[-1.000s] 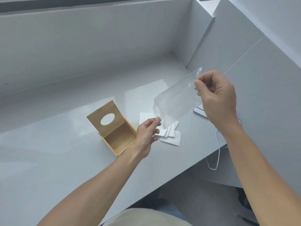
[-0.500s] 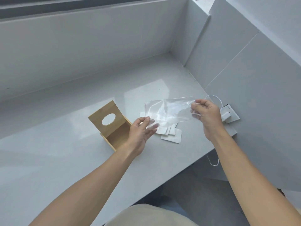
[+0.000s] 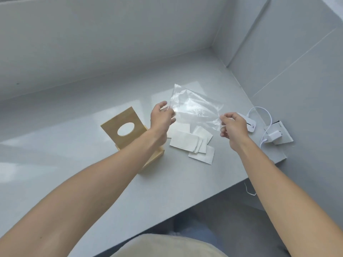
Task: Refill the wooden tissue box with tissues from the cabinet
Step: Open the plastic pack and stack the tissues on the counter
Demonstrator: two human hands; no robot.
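A wooden tissue box stands on the grey counter, its lid with an oval hole raised open; my left forearm hides most of its body. Several white folded tissues lie spread on the counter just right of the box. Above them I hold a clear, empty plastic bag, stretched flat between both hands. My left hand pinches the bag's left edge. My right hand pinches its right corner.
A small white device lies at the counter's right end, with a white cable looping to a plug and wall socket plate. Grey walls close the back and right. The counter's front edge runs diagonally at lower right.
The bag has come down from hanging upright in my raised right hand to lying flat and spread between both hands over the tissues. My left hand moved up to its left edge.
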